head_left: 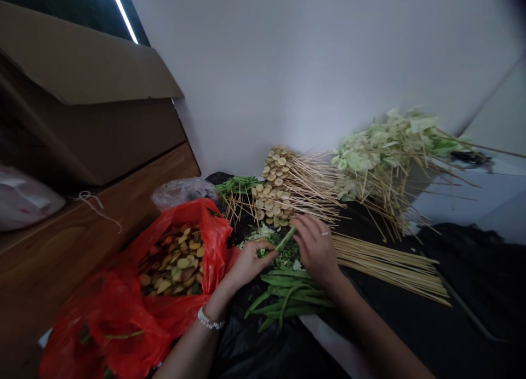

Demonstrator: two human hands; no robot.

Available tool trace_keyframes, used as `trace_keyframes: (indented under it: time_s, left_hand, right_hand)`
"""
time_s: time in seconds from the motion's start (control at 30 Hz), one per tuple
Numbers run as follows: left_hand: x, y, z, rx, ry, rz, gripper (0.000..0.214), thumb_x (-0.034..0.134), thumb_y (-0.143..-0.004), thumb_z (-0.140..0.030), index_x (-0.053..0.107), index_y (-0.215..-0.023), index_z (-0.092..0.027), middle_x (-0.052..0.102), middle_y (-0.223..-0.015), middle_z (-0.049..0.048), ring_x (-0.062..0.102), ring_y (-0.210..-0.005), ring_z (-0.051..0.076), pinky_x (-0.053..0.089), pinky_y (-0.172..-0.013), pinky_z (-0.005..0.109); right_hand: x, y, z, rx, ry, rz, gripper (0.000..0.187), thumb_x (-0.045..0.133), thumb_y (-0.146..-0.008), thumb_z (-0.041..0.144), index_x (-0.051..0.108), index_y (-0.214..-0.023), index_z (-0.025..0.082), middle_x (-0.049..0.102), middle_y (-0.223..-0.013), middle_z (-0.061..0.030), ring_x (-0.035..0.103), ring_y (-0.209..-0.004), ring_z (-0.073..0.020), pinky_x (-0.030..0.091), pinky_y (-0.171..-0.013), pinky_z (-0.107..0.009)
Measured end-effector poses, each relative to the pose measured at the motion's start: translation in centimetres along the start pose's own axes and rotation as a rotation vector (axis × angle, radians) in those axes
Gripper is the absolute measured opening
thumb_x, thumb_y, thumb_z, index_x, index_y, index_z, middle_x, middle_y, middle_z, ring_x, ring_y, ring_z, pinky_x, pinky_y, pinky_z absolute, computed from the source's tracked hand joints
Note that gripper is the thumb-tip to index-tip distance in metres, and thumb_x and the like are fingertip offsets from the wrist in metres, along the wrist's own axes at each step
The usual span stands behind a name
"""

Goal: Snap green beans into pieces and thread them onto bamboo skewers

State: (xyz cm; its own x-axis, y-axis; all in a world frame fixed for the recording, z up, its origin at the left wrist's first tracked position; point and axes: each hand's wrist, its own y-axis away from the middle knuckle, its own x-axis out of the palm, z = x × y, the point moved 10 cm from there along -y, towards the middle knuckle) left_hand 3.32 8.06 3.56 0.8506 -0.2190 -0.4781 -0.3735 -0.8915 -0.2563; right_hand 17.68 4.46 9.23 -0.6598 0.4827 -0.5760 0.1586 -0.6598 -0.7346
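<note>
Left hand [250,264]: our fingers [268,246] pinch the lower end of a green bean [286,238].
Right hand [316,250]: our fingertips [299,223] pinch its upper end.
Below: loose green beans [287,294] on black plastic sheeting [263,357].
Right: bundled bamboo skewers [386,264].
Left: sliced tan pieces [176,261] in a red plastic bag [123,319].
Ahead: skewered round slices [273,195].

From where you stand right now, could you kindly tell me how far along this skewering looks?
Done: skewered round tan slices and pale greens lie piled. In hand: a green bean between the left hand and right hand. Still left: loose green beans, slices in the red bag, and bare skewers.
</note>
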Motion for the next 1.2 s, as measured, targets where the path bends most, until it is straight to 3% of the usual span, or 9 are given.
trace_keyframes:
  time_s: [0.1, 0.27, 0.43, 0.53, 0.97, 1.2]
  left_hand:
    - [0.2, 0.1, -0.5, 0.068, -0.133, 0.004, 0.021, 0.060, -0.086, -0.032, 0.073, -0.080, -0.017, 0.066, -0.077, 0.0044, 0.060, -0.074, 0.018, 0.042, -0.071, 0.027]
    - [0.8, 0.4, -1.1, 0.113, -0.243, 0.053, 0.022, 0.055, -0.090, -0.031, 0.072, -0.082, -0.018, 0.065, -0.080, 0.0061, 0.059, -0.077, 0.019, 0.042, -0.072, 0.028]
    - [0.8, 0.5, -1.0, 0.105, -0.191, 0.044, 0.018, 0.059, -0.087, -0.032, 0.073, -0.085, -0.020, 0.066, -0.081, 0.0061, 0.059, -0.078, 0.021, 0.041, -0.073, 0.029]
    - [0.9, 0.5, -1.1, 0.101, -0.145, 0.064, 0.020, 0.057, -0.089, -0.031, 0.073, -0.089, -0.020, 0.065, -0.081, 0.0062, 0.059, -0.079, 0.020, 0.041, -0.073, 0.029]
    - [0.1, 0.1, -1.0, 0.071, 0.039, 0.034, 0.022, 0.061, -0.086, -0.034, 0.073, -0.083, -0.016, 0.064, -0.076, 0.0055, 0.056, -0.076, 0.019, 0.040, -0.071, 0.028]
    - [-0.6, 0.0, -0.9, -0.008, 0.160, -0.028, 0.025, 0.068, -0.080, -0.039, 0.073, -0.077, -0.015, 0.063, -0.073, 0.0041, 0.055, -0.075, 0.017, 0.041, -0.073, 0.028]
  right_hand:
    - [2.9, 1.1, 3.1, -0.312, 0.249, 0.204, 0.030, 0.050, -0.091, 0.013, 0.060, -0.118, 0.018, 0.062, -0.124, -0.0119, 0.044, -0.126, -0.0299, 0.031, -0.104, -0.052]
    - [5.6, 2.5, 3.8, -0.416, 0.407, 0.283, 0.016, 0.051, -0.092, 0.014, 0.064, -0.101, 0.015, 0.066, -0.091, -0.0086, 0.053, -0.107, -0.0262, 0.028, -0.106, -0.051]
    - [6.2, 2.7, 3.2, -0.377, 0.388, 0.369, 0.011, 0.052, -0.090, 0.012, 0.060, -0.085, 0.017, 0.060, -0.078, -0.0050, 0.054, -0.079, -0.0210, 0.040, -0.086, -0.039]
    - [6.1, 2.7, 3.0, -0.347, 0.347, 0.378, 0.012, 0.051, -0.090, 0.012, 0.058, -0.083, 0.018, 0.058, -0.075, -0.0036, 0.051, -0.073, -0.0204, 0.039, -0.075, -0.036]
    - [5.2, 2.3, 1.8, -0.126, -0.001, 0.312, 0.016, 0.047, -0.093, 0.013, 0.061, -0.089, 0.018, 0.063, -0.080, -0.0033, 0.056, -0.080, -0.0182, 0.042, -0.076, -0.030]
    - [4.1, 2.0, 1.4, -0.032, -0.130, 0.193, 0.018, 0.046, -0.093, 0.016, 0.063, -0.091, 0.019, 0.069, -0.082, -0.0046, 0.063, -0.078, -0.0168, 0.048, -0.073, -0.027]
